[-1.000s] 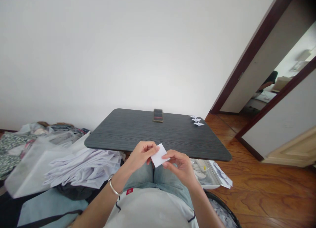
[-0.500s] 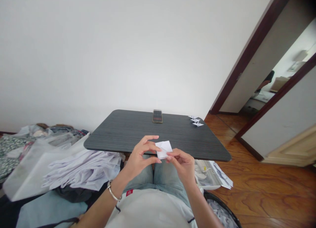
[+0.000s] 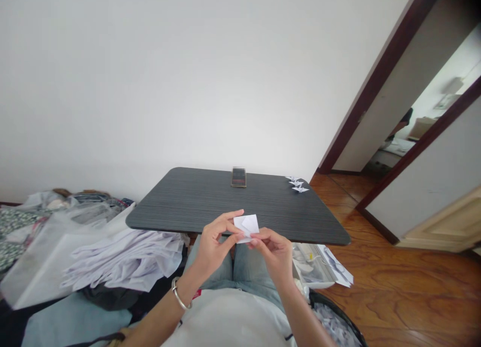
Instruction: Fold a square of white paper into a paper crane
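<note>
Between my hands is a small square of folded white paper [image 3: 248, 223], held up just over the near edge of the dark table [image 3: 195, 199]. My left hand [image 3: 219, 236] pinches its left side between thumb and fingers. At the lower right corner, the thumb and index finger of my right hand [image 3: 273, 249] grip the paper. A folded flap shows on its face. Several white folded paper cranes [image 3: 299, 189] stand in a row at the table's far right corner.
A phone-like device [image 3: 238, 177] stands at the table's back edge by the wall. White cloth or paper [image 3: 128, 259] is heaped at the left. On the right are a white box [image 3: 315, 267] and a black-rimmed bin [image 3: 336, 322] of paper bits. A doorway opens at far right.
My left thumb and fingers have closed onto the paper's left side, where they were more spread before. The paper has shifted slightly left, and its flap lies differently.
</note>
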`<state>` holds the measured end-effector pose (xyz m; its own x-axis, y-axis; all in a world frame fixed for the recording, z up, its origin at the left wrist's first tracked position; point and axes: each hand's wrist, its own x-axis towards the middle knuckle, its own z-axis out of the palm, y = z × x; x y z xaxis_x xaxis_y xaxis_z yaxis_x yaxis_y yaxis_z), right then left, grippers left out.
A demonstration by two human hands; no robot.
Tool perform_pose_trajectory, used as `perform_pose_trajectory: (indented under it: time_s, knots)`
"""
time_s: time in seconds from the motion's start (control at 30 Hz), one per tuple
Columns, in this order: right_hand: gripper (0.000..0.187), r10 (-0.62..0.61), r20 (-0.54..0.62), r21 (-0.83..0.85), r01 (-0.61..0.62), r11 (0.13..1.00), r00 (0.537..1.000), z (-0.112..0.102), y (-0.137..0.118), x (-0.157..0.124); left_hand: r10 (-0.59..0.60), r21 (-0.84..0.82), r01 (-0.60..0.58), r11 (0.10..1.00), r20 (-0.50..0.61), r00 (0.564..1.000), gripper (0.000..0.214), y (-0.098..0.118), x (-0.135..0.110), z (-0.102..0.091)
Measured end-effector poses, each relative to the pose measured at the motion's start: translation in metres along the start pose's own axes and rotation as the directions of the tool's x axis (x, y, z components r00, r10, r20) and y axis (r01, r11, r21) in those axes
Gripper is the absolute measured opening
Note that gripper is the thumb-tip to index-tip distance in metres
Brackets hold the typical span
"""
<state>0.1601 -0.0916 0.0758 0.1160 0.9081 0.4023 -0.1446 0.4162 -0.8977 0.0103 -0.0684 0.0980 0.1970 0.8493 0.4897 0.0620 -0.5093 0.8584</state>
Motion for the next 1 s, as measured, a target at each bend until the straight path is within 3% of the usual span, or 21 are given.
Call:
perform_pose_trajectory:
  time_s: [0.33,0.6,0.9,1.0]
  knots:
    - [0.014,0.054,-0.077,-0.017,-0.055,0.998,0.996,0.004,0.002,-0.003,-0.246,-0.281,0.230,0.932,-0.022,0.969,0.019,-0.002,0.000,0.013]
    - [0.016,0.103,-0.038,-0.022,-0.104,0.994,0.994,0.005,0.002,-0.004,-0.253,-0.228,0.226,0.947,-0.096,0.963,0.021,0.001,-0.001,0.015]
    - [0.027,0.219,0.096,0.138,-0.231,0.963,0.971,0.000,0.001,0.003,-0.230,-0.174,0.206,0.963,-0.132,0.964,0.019,-0.005,0.002,0.012]
    - [0.027,0.254,0.124,0.099,-0.266,0.959,0.959,0.001,0.005,0.004,-0.223,-0.160,0.200,0.967,-0.137,0.965,0.020,-0.007,0.002,0.011]
